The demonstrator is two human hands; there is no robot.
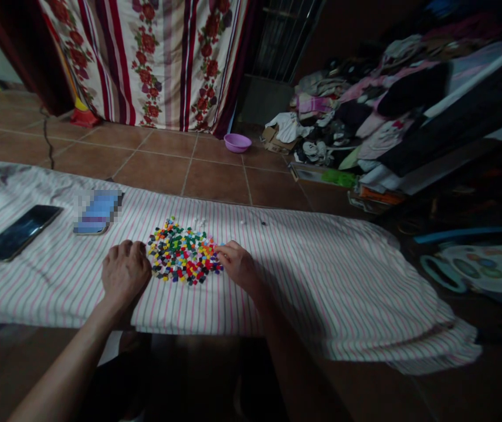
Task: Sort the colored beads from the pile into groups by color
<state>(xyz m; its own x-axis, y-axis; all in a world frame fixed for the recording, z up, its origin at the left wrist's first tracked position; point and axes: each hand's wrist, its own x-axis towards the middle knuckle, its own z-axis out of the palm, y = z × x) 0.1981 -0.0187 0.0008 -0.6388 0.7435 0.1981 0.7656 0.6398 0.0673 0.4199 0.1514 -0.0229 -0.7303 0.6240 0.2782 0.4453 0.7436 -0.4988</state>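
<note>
So there's a loose heap of tiny, brightly coloured cube-like pieces [185, 252], all mixed up (red, yellow, green, black, white, orange, blue), sitting in the middle of a bench [356, 281] draped in white cloth with thin pink and grey stripes. Progress-wise, I'd call it early days: nearly everything's in that one jumbled spread, and all I can see set apart is a little cluster of white pieces [200, 223] just beyond it, plus a lone white piece [242, 222] and a single dark piece [264, 223] further right. The bulk is still mixed. The bare right hand [237, 264] is at the heap's right edge, fingertips bunched towards the pieces; its grip looks narrow, but honestly can't tell if it's closed on one. The bare left hand [126, 271] rests palm-down on the cloth right by the left edge, fingers bent, and I can't tell what its grip is doing underneath. Left of that there's a flat phone with a black screen [17, 232] and another phone with a lit blue screen [99, 212], partly pixelated. Past the bench, a round purple plastic basin [237, 142] sits on the brown tiled floor [216, 181] near a striped, rose-print curtain [145, 64].
</note>
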